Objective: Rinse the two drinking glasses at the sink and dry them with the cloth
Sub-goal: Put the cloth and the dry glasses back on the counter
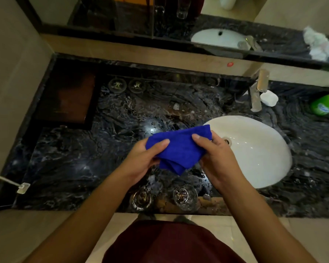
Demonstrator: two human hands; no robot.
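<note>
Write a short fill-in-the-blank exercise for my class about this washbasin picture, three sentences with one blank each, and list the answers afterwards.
1. Both hands, the left hand and the right hand, hold a cloth whose colour is ____.
2. The number of drinking glasses standing at the near edge of the counter is ____.
3. The white sink lies on the ____ side of the cloth.

Answers: blue; two; right

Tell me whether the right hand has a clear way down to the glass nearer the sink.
Probably yes. The right hand hovers just above that glass, which stands on the counter edge with nothing over it. But the hand is busy: with the left hand it holds the blue cloth.
</note>
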